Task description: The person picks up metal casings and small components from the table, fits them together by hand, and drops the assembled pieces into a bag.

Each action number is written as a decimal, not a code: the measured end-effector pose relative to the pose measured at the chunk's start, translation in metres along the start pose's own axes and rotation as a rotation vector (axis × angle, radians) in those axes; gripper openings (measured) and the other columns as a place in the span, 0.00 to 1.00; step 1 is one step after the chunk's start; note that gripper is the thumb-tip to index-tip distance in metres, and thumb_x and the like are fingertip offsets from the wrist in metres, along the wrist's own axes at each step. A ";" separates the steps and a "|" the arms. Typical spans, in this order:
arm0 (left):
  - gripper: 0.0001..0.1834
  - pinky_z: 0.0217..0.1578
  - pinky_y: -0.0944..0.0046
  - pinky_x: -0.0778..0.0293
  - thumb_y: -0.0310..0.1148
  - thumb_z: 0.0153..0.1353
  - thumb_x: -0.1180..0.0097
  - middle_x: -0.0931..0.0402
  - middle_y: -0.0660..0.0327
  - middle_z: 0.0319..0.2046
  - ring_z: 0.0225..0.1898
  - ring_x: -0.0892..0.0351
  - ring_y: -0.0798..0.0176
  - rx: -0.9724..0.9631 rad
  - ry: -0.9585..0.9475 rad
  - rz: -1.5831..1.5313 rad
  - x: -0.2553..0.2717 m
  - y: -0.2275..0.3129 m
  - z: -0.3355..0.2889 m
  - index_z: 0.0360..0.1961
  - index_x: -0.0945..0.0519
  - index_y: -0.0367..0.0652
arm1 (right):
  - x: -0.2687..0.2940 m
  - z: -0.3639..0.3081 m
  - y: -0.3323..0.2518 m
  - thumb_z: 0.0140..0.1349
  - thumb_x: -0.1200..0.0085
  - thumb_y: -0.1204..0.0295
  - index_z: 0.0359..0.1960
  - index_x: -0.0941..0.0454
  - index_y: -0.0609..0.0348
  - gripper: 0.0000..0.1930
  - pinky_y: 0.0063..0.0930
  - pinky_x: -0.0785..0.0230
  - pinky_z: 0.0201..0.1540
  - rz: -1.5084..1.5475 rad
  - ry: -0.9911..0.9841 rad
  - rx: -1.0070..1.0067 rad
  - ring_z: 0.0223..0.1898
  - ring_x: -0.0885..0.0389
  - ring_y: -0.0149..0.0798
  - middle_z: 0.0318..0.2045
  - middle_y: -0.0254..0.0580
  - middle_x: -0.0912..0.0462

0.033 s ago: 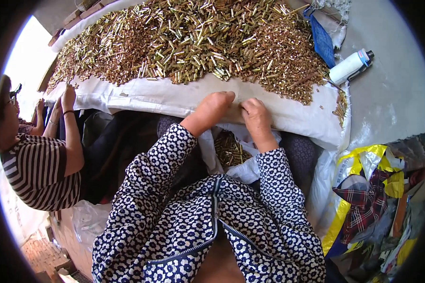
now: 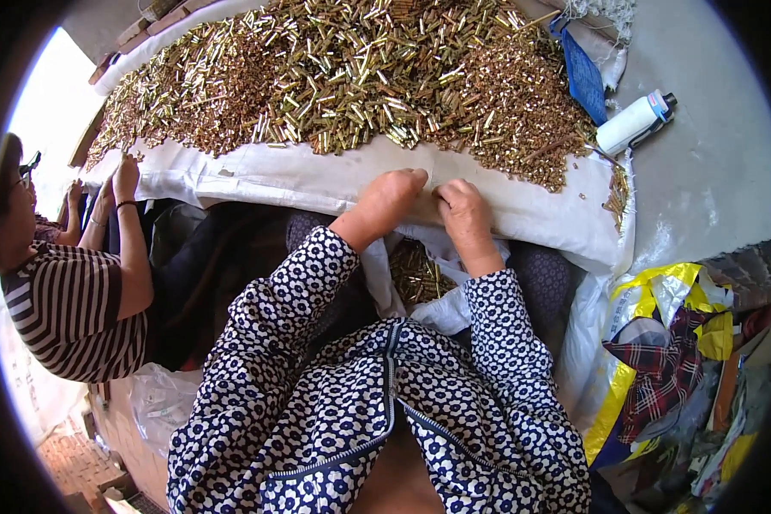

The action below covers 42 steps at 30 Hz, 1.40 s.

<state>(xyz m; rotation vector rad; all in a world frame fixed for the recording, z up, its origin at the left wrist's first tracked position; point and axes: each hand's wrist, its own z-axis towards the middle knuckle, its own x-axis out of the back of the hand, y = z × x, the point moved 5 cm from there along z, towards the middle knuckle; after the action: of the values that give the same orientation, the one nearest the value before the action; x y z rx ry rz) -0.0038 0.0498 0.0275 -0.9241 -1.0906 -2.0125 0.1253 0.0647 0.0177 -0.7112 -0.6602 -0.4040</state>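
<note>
My left hand (image 2: 387, 204) is closed over the near edge of the cloth-covered table, its thumb and fingertips pressed together. Just to its right, my right hand (image 2: 465, 214) is also closed, fingers curled towards the left one. Only a small gap parts the two hands; whatever they hold is too small or hidden to make out. Beyond them lies a big heap of small brass-coloured metal tubes (image 2: 360, 77), with shorter copper-coloured pieces (image 2: 522, 107) at its right. Below my hands, an open white sack (image 2: 445, 308) between my legs contains more brass-coloured tubes (image 2: 418, 272).
White cloth (image 2: 257, 176) covers the table. A white bottle (image 2: 630, 127) lies at the right beside a blue flat piece (image 2: 582, 75). A co-worker in a striped shirt (image 2: 68, 308) works at the left. Bags and a plaid cloth (image 2: 668, 368) are piled at the lower right.
</note>
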 end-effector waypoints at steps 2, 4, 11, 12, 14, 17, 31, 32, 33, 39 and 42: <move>0.03 0.26 0.55 0.30 0.26 0.50 0.50 0.28 0.50 0.20 0.25 0.27 0.45 0.060 -0.016 -0.067 0.002 -0.006 0.000 0.25 0.30 0.38 | 0.000 -0.001 0.004 0.44 0.48 0.79 0.26 0.25 0.57 0.06 0.35 0.31 0.35 0.046 -0.035 -0.067 0.33 0.26 0.45 0.28 0.40 0.25; 0.03 0.26 0.57 0.30 0.26 0.51 0.51 0.27 0.50 0.20 0.24 0.27 0.46 0.122 -0.007 -0.140 0.010 -0.010 0.003 0.26 0.28 0.38 | 0.003 -0.001 0.008 0.44 0.47 0.79 0.26 0.25 0.56 0.06 0.34 0.31 0.35 0.090 -0.021 -0.081 0.33 0.26 0.44 0.27 0.40 0.25; 0.02 0.25 0.55 0.31 0.23 0.47 0.52 0.27 0.47 0.23 0.25 0.27 0.43 -0.028 0.016 0.032 0.004 -0.014 -0.001 0.25 0.29 0.37 | 0.002 -0.003 0.003 0.43 0.45 0.79 0.26 0.24 0.57 0.07 0.33 0.31 0.34 0.073 0.049 -0.092 0.31 0.25 0.44 0.27 0.40 0.24; 0.02 0.25 0.55 0.31 0.23 0.47 0.52 0.27 0.47 0.23 0.25 0.27 0.43 -0.030 0.015 0.030 0.003 -0.018 0.000 0.25 0.29 0.37 | 0.003 -0.003 0.004 0.43 0.45 0.79 0.26 0.24 0.57 0.07 0.33 0.31 0.34 0.071 0.050 -0.094 0.31 0.25 0.44 0.27 0.40 0.24; 0.02 0.22 0.61 0.30 0.24 0.51 0.51 0.26 0.52 0.21 0.21 0.25 0.52 0.123 -0.085 -0.186 0.003 -0.033 -0.001 0.26 0.28 0.36 | 0.004 -0.002 0.002 0.43 0.45 0.79 0.26 0.24 0.57 0.07 0.34 0.31 0.34 0.071 0.066 -0.062 0.32 0.25 0.44 0.27 0.41 0.24; 0.05 0.18 0.71 0.33 0.27 0.56 0.51 0.26 0.61 0.19 0.18 0.26 0.67 0.585 -0.074 -0.797 0.009 -0.041 -0.015 0.29 0.27 0.37 | 0.004 -0.003 0.003 0.43 0.46 0.80 0.26 0.24 0.57 0.07 0.34 0.31 0.35 0.119 0.056 -0.081 0.32 0.25 0.45 0.27 0.42 0.24; 0.05 0.22 0.72 0.31 0.28 0.56 0.48 0.24 0.63 0.26 0.23 0.26 0.68 0.386 -0.493 -0.691 0.003 0.023 -0.043 0.32 0.25 0.39 | 0.015 0.000 0.014 0.46 0.49 0.82 0.27 0.26 0.59 0.06 0.32 0.30 0.33 0.170 0.164 -0.109 0.31 0.24 0.44 0.28 0.43 0.25; 0.05 0.22 0.72 0.31 0.28 0.56 0.48 0.24 0.63 0.26 0.23 0.26 0.68 0.380 -0.490 -0.687 0.001 0.022 -0.038 0.32 0.25 0.39 | 0.016 0.001 0.017 0.46 0.49 0.81 0.27 0.26 0.59 0.06 0.32 0.30 0.32 0.121 0.168 -0.105 0.31 0.24 0.44 0.29 0.43 0.25; 0.05 0.24 0.70 0.30 0.27 0.54 0.46 0.25 0.61 0.26 0.24 0.25 0.65 0.201 -0.342 -0.566 0.006 0.023 -0.028 0.32 0.25 0.38 | 0.017 0.003 0.021 0.46 0.49 0.81 0.27 0.26 0.59 0.06 0.32 0.30 0.32 0.119 0.174 -0.101 0.31 0.24 0.44 0.29 0.43 0.25; 0.04 0.28 0.58 0.29 0.27 0.50 0.47 0.27 0.53 0.27 0.29 0.25 0.50 0.140 0.189 -0.113 0.036 -0.021 0.028 0.29 0.25 0.39 | 0.014 0.007 0.015 0.45 0.48 0.81 0.26 0.26 0.58 0.05 0.34 0.31 0.34 -0.087 0.110 -0.079 0.31 0.25 0.45 0.28 0.42 0.25; 0.04 0.29 0.57 0.29 0.27 0.52 0.53 0.29 0.54 0.31 0.29 0.26 0.51 0.153 0.169 0.121 0.041 -0.038 0.060 0.29 0.27 0.41 | 0.014 0.007 0.015 0.44 0.49 0.81 0.26 0.26 0.58 0.06 0.34 0.31 0.34 -0.054 0.120 -0.115 0.32 0.26 0.45 0.28 0.41 0.25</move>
<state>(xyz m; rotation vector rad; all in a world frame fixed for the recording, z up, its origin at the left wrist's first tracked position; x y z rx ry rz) -0.0402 0.1102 0.0692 -0.7105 -1.0528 -1.8444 0.1408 0.0783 0.0242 -0.7732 -0.5465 -0.5341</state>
